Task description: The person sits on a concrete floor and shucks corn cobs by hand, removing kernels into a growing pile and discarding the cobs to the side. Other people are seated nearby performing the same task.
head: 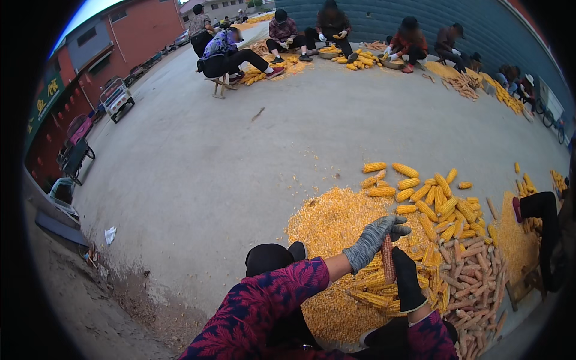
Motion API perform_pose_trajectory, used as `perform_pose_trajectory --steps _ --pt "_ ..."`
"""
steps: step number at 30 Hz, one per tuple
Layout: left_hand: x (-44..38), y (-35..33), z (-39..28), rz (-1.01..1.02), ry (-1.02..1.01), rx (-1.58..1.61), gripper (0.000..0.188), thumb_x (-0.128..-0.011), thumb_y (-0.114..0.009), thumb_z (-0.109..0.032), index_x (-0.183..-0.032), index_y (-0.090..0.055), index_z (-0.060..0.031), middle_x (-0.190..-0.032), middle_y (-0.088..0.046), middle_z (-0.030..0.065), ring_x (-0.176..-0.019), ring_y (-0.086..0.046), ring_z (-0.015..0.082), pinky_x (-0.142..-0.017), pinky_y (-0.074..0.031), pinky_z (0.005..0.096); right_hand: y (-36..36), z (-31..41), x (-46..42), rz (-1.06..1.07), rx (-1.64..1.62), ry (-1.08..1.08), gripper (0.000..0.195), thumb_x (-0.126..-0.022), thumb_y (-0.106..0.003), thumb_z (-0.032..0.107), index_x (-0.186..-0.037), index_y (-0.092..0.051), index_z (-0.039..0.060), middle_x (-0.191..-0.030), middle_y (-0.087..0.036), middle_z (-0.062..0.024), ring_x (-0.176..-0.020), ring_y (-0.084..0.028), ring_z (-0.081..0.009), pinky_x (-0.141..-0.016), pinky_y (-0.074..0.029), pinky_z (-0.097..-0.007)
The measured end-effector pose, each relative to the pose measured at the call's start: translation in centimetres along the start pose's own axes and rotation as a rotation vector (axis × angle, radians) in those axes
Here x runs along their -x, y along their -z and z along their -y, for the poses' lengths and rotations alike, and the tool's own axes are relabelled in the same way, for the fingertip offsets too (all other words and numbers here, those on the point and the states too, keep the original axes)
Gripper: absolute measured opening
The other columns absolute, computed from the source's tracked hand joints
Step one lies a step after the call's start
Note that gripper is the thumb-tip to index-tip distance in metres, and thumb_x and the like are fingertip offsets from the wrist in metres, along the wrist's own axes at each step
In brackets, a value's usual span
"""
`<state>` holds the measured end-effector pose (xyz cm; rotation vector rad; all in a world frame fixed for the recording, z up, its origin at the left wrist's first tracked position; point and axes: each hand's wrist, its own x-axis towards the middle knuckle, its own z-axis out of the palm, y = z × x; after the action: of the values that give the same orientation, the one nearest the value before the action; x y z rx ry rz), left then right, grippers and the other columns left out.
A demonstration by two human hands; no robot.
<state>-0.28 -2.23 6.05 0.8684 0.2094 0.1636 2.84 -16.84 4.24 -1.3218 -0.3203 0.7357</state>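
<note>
A reddish bare corn cob (388,261) is held between my two gloved hands, above a heap of corn. My left hand (377,238), in a grey knit glove, grips its upper end. My right hand (407,279), in a black glove, lies against the cob's right side; its fingertips are partly hidden, so its hold is unclear. Loose yellow kernels (337,216) form a broad pile beneath and to the left. Partly stripped yellow ears (371,294) lie just under the hands. Whole yellow ears of corn (443,202) are heaped beyond them, and stripped cobs (472,279) pile up at the right.
A seated person's dark-trousered leg (542,225) is close at the right, beside more kernels. Several people sit shelling corn along the far wall (382,27). A small cart (116,98) and a tricycle (77,155) stand at the left. White paper (110,235) lies on the concrete.
</note>
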Motion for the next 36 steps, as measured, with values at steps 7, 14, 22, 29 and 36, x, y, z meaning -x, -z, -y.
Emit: perform_pose_trajectory --steps 7,14,22,29,36 --pt "-1.7 2.3 -0.1 -0.149 0.023 0.416 0.043 -0.088 -0.043 -0.037 -0.111 -0.047 -0.0001 -0.100 -0.057 0.0184 -0.096 -0.054 0.0311 -0.091 -0.041 0.0432 -0.8 2.4 0.6 0.135 -0.058 -0.210 0.034 -0.085 -0.052 0.028 -0.098 -0.055 -0.0028 -0.080 -0.061 -0.0102 -0.069 -0.061 -0.0175 -0.065 -0.051 -0.0289" --pt "-1.7 1.9 -0.1 -0.196 0.089 0.482 0.057 -0.084 -0.044 -0.051 -0.112 -0.045 -0.0009 -0.104 -0.053 0.0202 -0.101 -0.051 0.0335 -0.091 -0.040 0.0472 1.0 1.3 0.0 0.110 -0.241 -0.294 0.040 -0.089 -0.042 0.037 -0.099 -0.053 -0.0001 -0.066 -0.056 -0.0077 -0.052 -0.053 -0.0144 -0.051 -0.046 -0.0275" --pt "-1.3 2.3 0.7 -0.100 0.106 0.297 0.054 -0.082 -0.052 -0.043 -0.113 -0.044 0.0005 -0.106 -0.054 0.0180 -0.097 -0.054 0.0306 -0.088 -0.043 0.0436 1.9 1.2 -0.2 0.130 -0.414 -0.375 0.046 -0.089 -0.041 0.042 -0.098 -0.055 -0.0007 -0.054 -0.046 -0.0010 -0.043 -0.045 -0.0111 -0.043 -0.041 -0.0254" --pt "-1.1 4.1 1.8 -0.454 0.255 0.052 0.029 -0.081 -0.054 -0.033 -0.099 -0.052 -0.0099 -0.096 -0.058 0.0101 -0.093 -0.053 0.0257 -0.084 -0.042 0.0445 2.4 1.5 0.1 0.062 -0.178 -0.438 0.038 -0.086 -0.046 0.043 -0.074 -0.054 0.0079 -0.057 -0.052 -0.0022 -0.042 -0.049 -0.0114 -0.041 -0.040 -0.0242" --pt "-1.6 5.3 2.6 -0.489 0.242 -0.027 0.026 -0.081 -0.052 -0.032 -0.099 -0.053 -0.0124 -0.104 -0.055 0.0052 -0.097 -0.049 0.0235 -0.085 -0.038 0.0413 3.5 1.4 0.4 -0.003 -0.338 -0.398 0.034 -0.085 -0.050 0.040 -0.078 -0.054 0.0065 -0.059 -0.053 -0.0034 -0.046 -0.050 -0.0127 -0.045 -0.044 -0.0256"
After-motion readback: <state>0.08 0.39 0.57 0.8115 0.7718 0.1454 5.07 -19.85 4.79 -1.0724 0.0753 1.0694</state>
